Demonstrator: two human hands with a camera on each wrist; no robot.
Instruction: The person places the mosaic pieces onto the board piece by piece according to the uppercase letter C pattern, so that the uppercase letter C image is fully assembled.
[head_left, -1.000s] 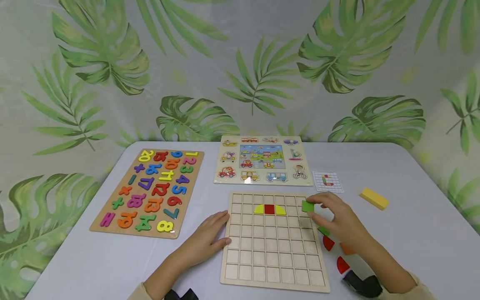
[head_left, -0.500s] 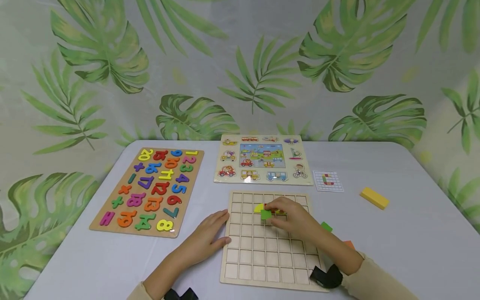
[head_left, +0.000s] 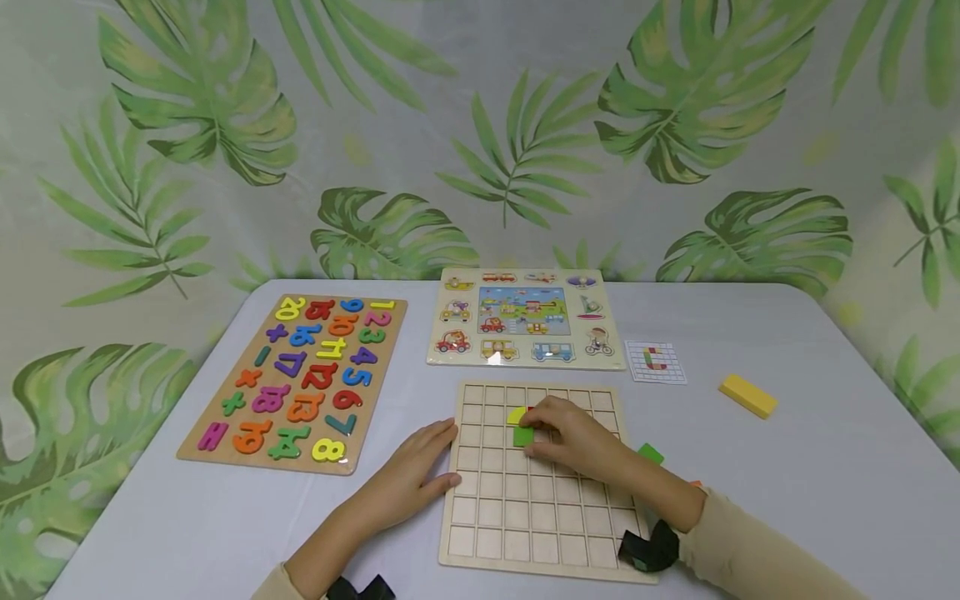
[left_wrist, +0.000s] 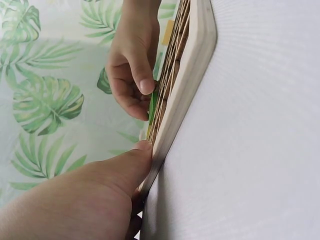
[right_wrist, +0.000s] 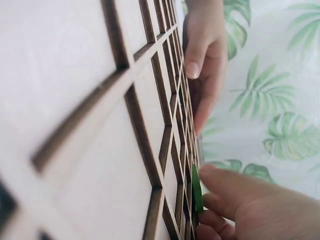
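Green square [head_left: 522,437] is sitting at the grid board's [head_left: 525,546] upper part, just below a yellow quarter-round piece [head_left: 516,416]; the wrist views are showing it slightly tilted, and I cannot tell whether any edge is entering a cell. Right hand [head_left: 581,437] is pinching the square between thumb and fingers and mostly covering a red piece [head_left: 530,409]. Left hand [head_left: 414,467] is resting at the board's left edge, fingers extended, thumb touching the rim. Near the board's right edge, a second green piece [head_left: 651,453] is lying beside the right forearm. Farther out: a pattern card [head_left: 673,375] and a yellow block [head_left: 748,396] are lying to the right, a vehicle puzzle [head_left: 577,329] behind, a number board [head_left: 384,348] to the left.
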